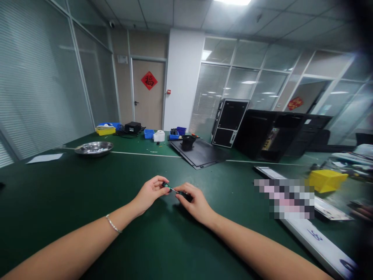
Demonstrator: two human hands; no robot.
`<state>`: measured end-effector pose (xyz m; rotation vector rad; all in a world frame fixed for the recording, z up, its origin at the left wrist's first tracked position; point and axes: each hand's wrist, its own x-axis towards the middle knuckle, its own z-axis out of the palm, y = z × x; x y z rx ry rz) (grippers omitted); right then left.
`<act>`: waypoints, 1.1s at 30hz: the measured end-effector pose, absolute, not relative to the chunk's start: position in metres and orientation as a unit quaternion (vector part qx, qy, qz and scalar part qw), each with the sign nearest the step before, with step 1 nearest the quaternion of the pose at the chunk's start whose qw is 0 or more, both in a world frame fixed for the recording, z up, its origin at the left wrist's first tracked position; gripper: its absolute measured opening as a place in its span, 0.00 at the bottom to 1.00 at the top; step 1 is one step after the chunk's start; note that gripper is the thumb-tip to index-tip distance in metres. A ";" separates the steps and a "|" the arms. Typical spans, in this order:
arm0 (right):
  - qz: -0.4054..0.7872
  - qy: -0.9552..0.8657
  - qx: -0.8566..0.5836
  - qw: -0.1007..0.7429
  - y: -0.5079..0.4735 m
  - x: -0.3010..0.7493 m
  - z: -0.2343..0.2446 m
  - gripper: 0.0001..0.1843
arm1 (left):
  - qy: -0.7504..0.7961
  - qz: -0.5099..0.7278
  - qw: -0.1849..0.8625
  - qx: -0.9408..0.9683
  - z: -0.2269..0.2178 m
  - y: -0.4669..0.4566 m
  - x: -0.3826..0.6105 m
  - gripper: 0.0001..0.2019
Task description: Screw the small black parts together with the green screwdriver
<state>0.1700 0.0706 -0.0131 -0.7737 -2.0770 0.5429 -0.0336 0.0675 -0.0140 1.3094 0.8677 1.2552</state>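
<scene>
Both of my hands are held together over the green table mat [122, 175], low in the middle of the view. My left hand [150, 193] pinches one end of a short, thin cable [175, 190], which has a small green-and-black connector [166, 186] at that end. My right hand [195, 203] grips the other end, where a black plug [187, 197] partly shows between my fingers. My fingers hide most of both ends. A thin bracelet [113, 223] circles my left wrist.
A steel bowl [93, 148] and a sheet of paper [44, 158] lie at the left. Blue and yellow bins [105, 129] stand at the back, near a flat black panel [198, 151]. On the right are a yellow box [326, 180], a long white board [317, 243] and another person's hand [361, 212].
</scene>
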 end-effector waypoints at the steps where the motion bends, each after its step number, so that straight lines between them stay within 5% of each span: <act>1: 0.218 -0.827 -0.309 0.415 0.070 0.170 -0.013 0.10 | 0.364 0.525 0.536 0.552 -0.014 0.067 -0.034 0.16; 33: 0.214 -0.806 -0.373 0.406 0.071 0.168 -0.015 0.04 | 0.395 0.507 0.551 0.533 -0.010 0.068 -0.038 0.17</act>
